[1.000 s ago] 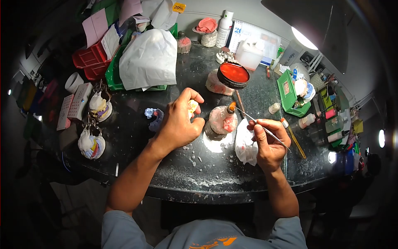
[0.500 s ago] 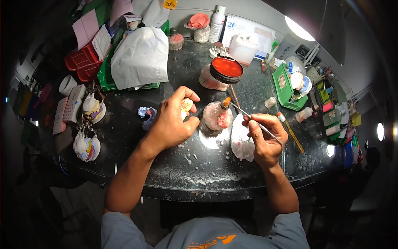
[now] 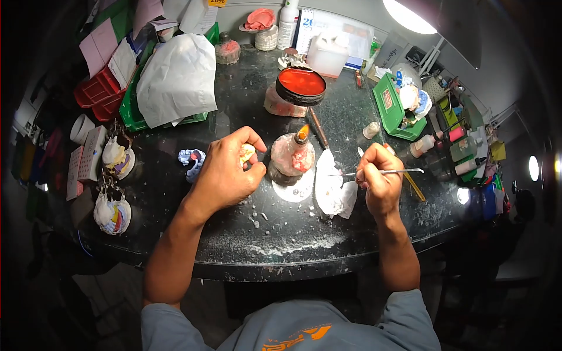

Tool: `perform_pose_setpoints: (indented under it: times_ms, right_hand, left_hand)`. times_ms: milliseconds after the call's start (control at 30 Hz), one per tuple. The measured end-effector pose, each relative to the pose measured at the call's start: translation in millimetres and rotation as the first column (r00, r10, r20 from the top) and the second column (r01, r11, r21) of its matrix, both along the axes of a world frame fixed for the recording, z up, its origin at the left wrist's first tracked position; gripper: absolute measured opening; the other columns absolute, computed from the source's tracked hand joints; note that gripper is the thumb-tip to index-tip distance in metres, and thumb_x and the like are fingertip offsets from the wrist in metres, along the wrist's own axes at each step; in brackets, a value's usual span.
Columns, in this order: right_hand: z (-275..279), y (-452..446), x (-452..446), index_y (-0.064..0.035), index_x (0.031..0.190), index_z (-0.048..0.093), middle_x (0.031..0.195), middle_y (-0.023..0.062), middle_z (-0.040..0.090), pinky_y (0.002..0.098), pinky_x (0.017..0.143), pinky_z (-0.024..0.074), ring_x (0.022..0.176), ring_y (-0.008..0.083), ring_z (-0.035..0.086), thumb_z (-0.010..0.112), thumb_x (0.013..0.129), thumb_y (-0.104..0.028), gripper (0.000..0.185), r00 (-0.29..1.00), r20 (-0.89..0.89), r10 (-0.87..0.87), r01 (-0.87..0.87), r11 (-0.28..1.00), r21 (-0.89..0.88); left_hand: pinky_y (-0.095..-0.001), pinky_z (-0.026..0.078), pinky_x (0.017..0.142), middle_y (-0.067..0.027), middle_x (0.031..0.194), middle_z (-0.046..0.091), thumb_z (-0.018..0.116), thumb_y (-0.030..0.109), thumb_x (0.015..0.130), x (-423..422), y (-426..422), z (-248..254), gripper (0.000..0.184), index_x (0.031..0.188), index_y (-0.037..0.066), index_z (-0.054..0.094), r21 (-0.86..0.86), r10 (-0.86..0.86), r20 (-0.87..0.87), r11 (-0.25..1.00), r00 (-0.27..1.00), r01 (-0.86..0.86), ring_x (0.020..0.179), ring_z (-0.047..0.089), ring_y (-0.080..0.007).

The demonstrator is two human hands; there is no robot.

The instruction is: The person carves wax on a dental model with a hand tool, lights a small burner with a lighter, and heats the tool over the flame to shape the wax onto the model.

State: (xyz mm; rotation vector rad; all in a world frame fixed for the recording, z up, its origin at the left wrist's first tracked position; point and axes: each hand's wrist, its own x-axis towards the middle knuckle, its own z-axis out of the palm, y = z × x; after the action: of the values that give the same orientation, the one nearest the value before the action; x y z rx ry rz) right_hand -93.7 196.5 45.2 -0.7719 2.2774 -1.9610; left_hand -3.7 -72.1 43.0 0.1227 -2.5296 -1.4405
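My left hand (image 3: 227,171) is closed around a small yellowish piece (image 3: 247,153), partly hidden by the fingers. Between my hands stands a burner (image 3: 291,155) with an orange flame (image 3: 303,132) at its wick. In my right hand (image 3: 380,176) is a thin metal tool (image 3: 404,171), held roughly level, its left end over a crumpled white cloth (image 3: 336,190). Behind the burner a round dish of red wax (image 3: 301,82) rests tilted on a pinkish base (image 3: 281,104). A blue-grey dental cast (image 3: 192,164) lies left of my left hand.
Two mounted dental models (image 3: 113,215) stand at the left, near a white box (image 3: 92,153). White paper (image 3: 178,79) covers a green tray. At right are a green box (image 3: 392,108), a small jar (image 3: 371,130) and a yellow-handled brush (image 3: 414,187). Crumbs dot the front edge.
My right hand has drawn the tool's tip away from the flame and turned the tool nearly level. My left hand still holds the yellowish piece. The whole view has shifted.
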Motion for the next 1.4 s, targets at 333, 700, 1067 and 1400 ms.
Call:
perform_pose_setpoints:
  times_ms: [333, 700, 1067, 1400]
  right_hand:
    - [-19, -7, -9, -0.003, 0.073, 0.054, 0.061, -0.0004, 0.057, 0.0218, 0.049, 0.0411, 0.053, 0.0044, 0.053, 0.054, 0.089, 0.0, 0.017, 0.997, 0.079, -0.012, 0.01, 1.0, 0.017]
    - [-17, -7, -11, -0.003, 0.074, 0.055, 0.064, 0.0009, 0.059, 0.0227, 0.051, 0.0438, 0.055, 0.0057, 0.055, 0.055, 0.091, -0.001, 0.017, 0.988, 0.141, -0.057, 0.053, 0.998, 0.035]
    - [2, -16, 12, 0.0052, 0.106, 0.067, 0.096, 0.013, 0.072, 0.0274, 0.08, 0.0558, 0.089, 0.0178, 0.071, 0.065, 0.09, 0.006, 0.015, 0.948, -0.314, -0.058, 0.046, 0.998, -0.047]
    - [-5, -26, 24, 0.0045, 0.099, 0.062, 0.086, 0.0152, 0.068, 0.03, 0.071, 0.0538, 0.079, 0.0216, 0.068, 0.068, 0.084, 0.012, 0.018, 0.868, -0.497, 0.001, -0.111, 0.975, -0.19]
  left_hand:
    - [-0.0303, 0.049, 0.06, -0.0068, 0.068, 0.063, 0.064, 0.002, 0.077, 0, 2, 5, 0.016, 0.093, 0.0, 0.063, -0.034, -0.012, 0.063, 0.999, 0.998, 0.014, 0.062, 0.061, -0.0136]
    - [-0.0317, 0.051, 0.061, -0.0081, 0.068, 0.063, 0.064, 0.0, 0.075, 0, 2, 3, 0.02, 0.095, -0.001, 0.062, -0.03, 0.006, 0.033, 1.0, 0.999, -0.005, 0.063, 0.062, -0.0153]
    - [-0.0232, 0.047, 0.076, -0.0062, 0.103, 0.059, 0.058, -0.008, 0.078, 4, -11, 4, 0.045, 0.12, 0.003, 0.052, 0.261, -0.165, 0.078, 0.955, 0.983, 0.14, 0.087, 0.054, -0.0077]
    - [-0.0268, 0.056, 0.087, -0.007, 0.108, 0.063, 0.08, -0.004, 0.074, 12, -12, 30, 0.054, 0.121, 0.002, 0.054, 0.431, -0.316, 0.095, 0.868, 0.944, 0.247, 0.096, 0.063, -0.0107]
